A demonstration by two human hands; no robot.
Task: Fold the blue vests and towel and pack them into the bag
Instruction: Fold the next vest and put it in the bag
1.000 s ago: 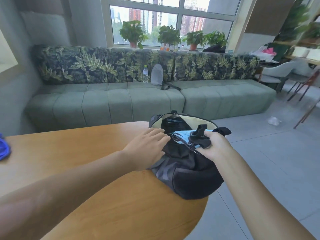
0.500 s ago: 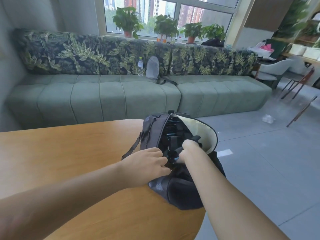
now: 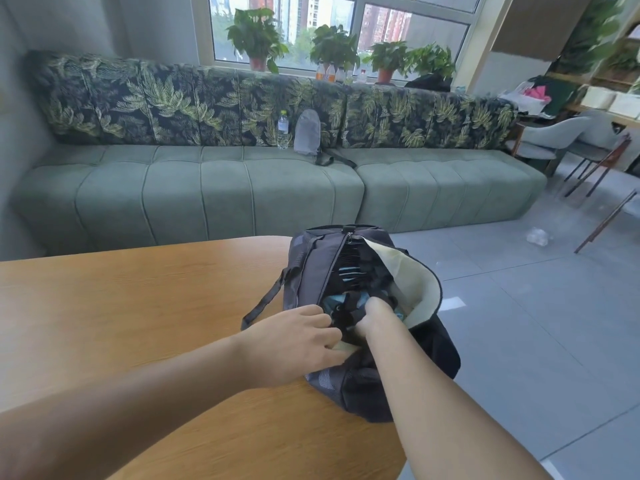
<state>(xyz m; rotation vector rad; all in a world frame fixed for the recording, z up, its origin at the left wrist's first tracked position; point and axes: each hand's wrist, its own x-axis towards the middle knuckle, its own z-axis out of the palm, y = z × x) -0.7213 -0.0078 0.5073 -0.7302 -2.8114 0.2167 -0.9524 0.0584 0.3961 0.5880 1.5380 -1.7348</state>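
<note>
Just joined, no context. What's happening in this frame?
A person is packing a black duffel bag that sits at the edge of a wooden table. The left hand grips the near edge of the bag's opening. The right hand is plunged inside, pushing down a light blue vest with black straps. The bag's cream-lined flap is folded open. The right hand's fingers are hidden in the bag.

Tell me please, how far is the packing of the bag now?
Looks nearly done. Done: light blue fabric already lies inside the open black bag at the table edge. In hand: the right hand reaches into the opening, its grip hidden, while the left hand holds the bag's edge. Left: withdrawing and perhaps closing the zipper; no other clothes show on the table.
</note>
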